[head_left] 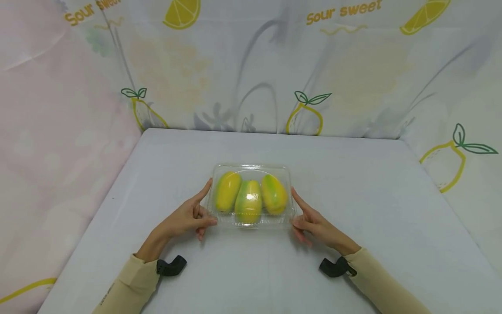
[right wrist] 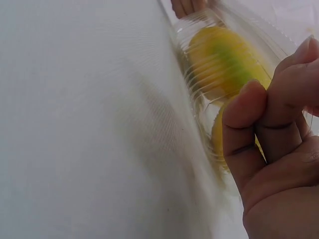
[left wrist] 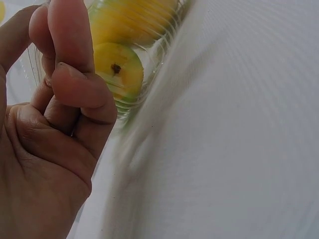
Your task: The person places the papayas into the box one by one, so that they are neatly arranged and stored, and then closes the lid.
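Note:
A clear plastic clamshell box (head_left: 225, 221) lies at the middle of the white table with its lid down. Inside are three oblong, papaya-like fruits (head_left: 249, 200), yellow tinged with green. My left hand (head_left: 184, 219) holds the box's left side, index finger along the edge and thumb at the near corner. On the opposite side my right hand (head_left: 317, 223) grips it the same way. The left wrist view shows the remaining left fingers (left wrist: 82, 89) bent beside the ribbed wall, near a fruit end with a dark spot (left wrist: 115, 68). Right fingers (right wrist: 244, 112) partly cover a fruit.
The white table (head_left: 251, 270) extends around the box on every side. Behind it hangs a pale cloth (head_left: 243, 65) printed with lemons and lettering. Dark wrist camera mounts (head_left: 172, 266) sit at both beige sleeves (head_left: 131, 283).

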Demonstrator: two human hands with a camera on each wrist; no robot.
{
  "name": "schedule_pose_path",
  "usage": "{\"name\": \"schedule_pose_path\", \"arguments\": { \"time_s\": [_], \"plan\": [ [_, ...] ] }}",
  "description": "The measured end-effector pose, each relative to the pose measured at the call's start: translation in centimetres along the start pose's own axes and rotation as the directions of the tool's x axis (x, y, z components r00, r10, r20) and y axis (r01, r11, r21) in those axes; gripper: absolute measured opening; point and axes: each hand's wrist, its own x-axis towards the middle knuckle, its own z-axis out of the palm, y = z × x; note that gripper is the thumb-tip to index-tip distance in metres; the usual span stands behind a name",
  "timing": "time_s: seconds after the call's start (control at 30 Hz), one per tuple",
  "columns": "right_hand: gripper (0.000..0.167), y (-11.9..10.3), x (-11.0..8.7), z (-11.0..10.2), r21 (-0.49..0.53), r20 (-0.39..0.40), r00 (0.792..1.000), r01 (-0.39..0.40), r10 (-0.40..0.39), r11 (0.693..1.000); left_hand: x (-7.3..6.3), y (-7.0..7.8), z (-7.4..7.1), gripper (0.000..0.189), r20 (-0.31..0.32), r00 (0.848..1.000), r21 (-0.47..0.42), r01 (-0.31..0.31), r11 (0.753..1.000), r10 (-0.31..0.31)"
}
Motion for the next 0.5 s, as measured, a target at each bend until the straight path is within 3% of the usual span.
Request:
{"name": "schedule_pose_path", "arguments": {
  "time_s": [0.3,0.5],
  "plan": [
    [0.078,-0.12,-0.04,0.12,0.024,-0.029,0.999,-0.032,0.033,0.999,0.03,0.08,-0.17,0.107,0.000,1.000,-0.010,-0.009,1.000,0.009],
    [0.080,0.63,-0.12,-0.01,0.025,-0.003,0.999,-0.031,0.032,0.999,0.09,-0.37,-0.38,0.106,-0.002,1.000,-0.012,-0.026,1.000,0.026]
  ]
}}
